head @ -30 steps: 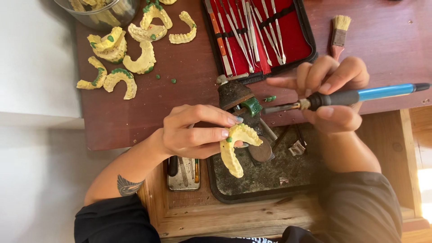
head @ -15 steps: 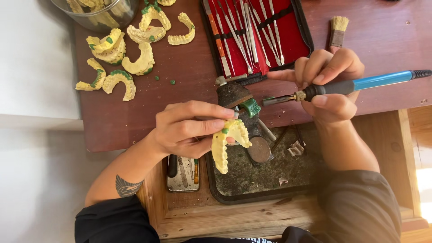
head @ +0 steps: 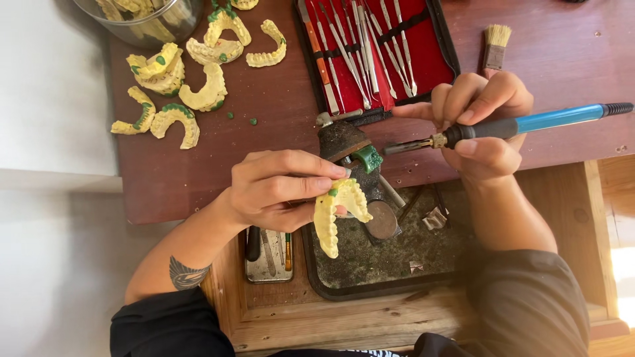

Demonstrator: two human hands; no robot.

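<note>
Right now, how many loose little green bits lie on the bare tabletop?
2. One green bit lies just right of the pile of yellow casts, the second green bit slightly further right, toward the red tool case. Others may hide under the casts.

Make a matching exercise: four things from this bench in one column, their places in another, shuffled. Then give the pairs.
Things:
1. dental cast
2. heated tool
3. brush
4. instrument case

Places:
A. lying open on the red-brown table, above the vise
B. in the right hand
C. on the table beyond the right hand
D. pinched in the left hand, over the dark tray

Pairs: 1-D, 2-B, 3-C, 4-A
</note>
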